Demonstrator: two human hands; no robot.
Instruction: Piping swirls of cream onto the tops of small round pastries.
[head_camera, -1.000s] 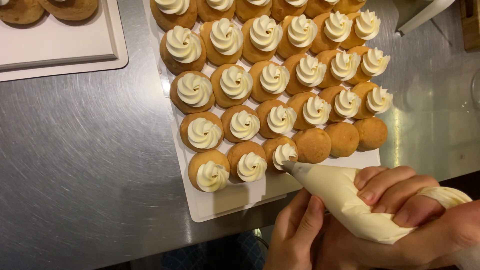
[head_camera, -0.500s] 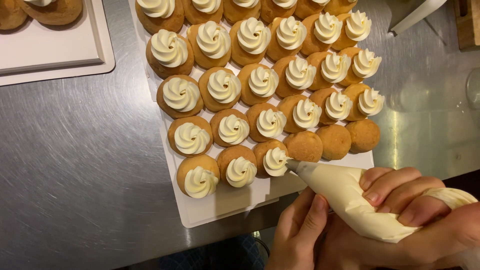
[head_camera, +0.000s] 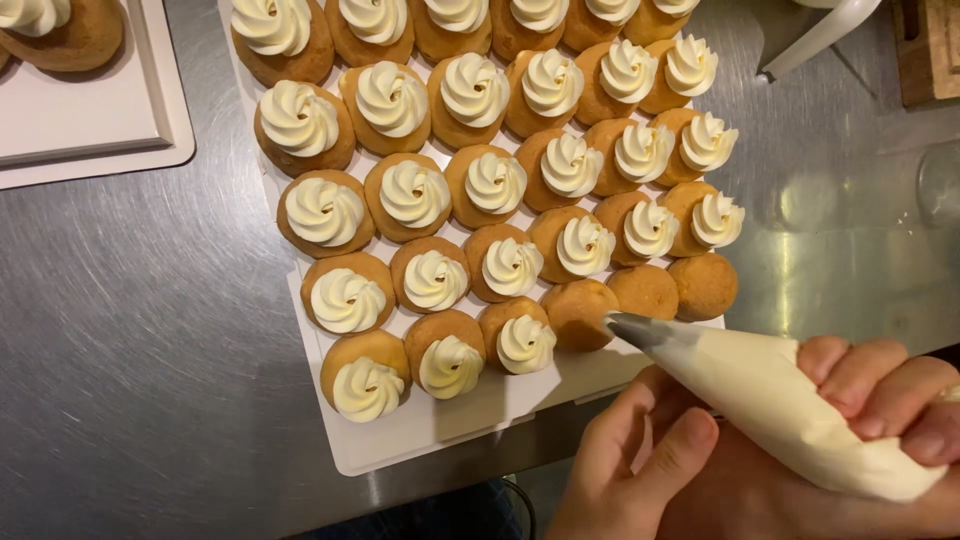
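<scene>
My right hand (head_camera: 880, 400) squeezes a clear piping bag (head_camera: 790, 405) full of pale cream, its metal tip at the edge of a bare golden pastry (head_camera: 575, 312). My left hand (head_camera: 635, 470) rests under the bag near the tip, fingers touching it. Two more bare pastries (head_camera: 645, 290) (head_camera: 705, 285) sit to the right of it. The other pastries (head_camera: 430, 195) on the white tray (head_camera: 440, 430) each carry a white cream swirl.
A brushed steel table (head_camera: 140, 380) holds the tray near its front edge. A second white tray (head_camera: 100, 120) with topped pastries lies at the top left. A wooden item (head_camera: 930, 50) and a white curved object (head_camera: 820, 35) sit at the top right.
The view has shifted so the tray sits further left and up. The bag tip has moved from the just-topped pastry to the bare one beside it.
</scene>
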